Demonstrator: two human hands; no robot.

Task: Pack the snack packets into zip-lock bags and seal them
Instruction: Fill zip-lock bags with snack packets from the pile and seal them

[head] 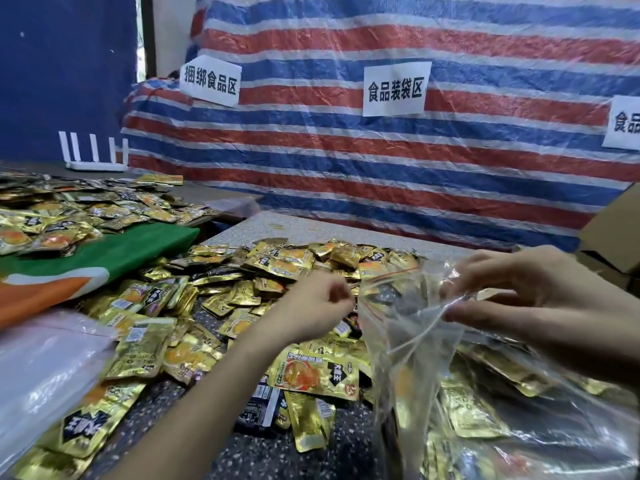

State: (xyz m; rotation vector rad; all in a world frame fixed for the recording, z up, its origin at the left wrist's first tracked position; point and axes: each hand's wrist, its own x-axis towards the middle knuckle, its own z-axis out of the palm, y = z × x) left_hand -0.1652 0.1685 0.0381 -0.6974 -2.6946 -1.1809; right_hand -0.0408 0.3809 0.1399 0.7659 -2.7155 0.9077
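Several gold snack packets lie heaped over the speckled table. A clear zip-lock bag with a red seal line stands open at centre right, dark and gold packets showing through it. My right hand pinches the bag's mouth at its right side, thumb and fingers on the plastic. My left hand hovers just left of the bag's mouth with its fingers curled; it is blurred, and I cannot make out whether it holds anything.
A stack of empty clear bags lies at the near left. A green and orange cloth covers a side table with more packets. A striped tarp with paper signs hangs behind. A cardboard box stands far right.
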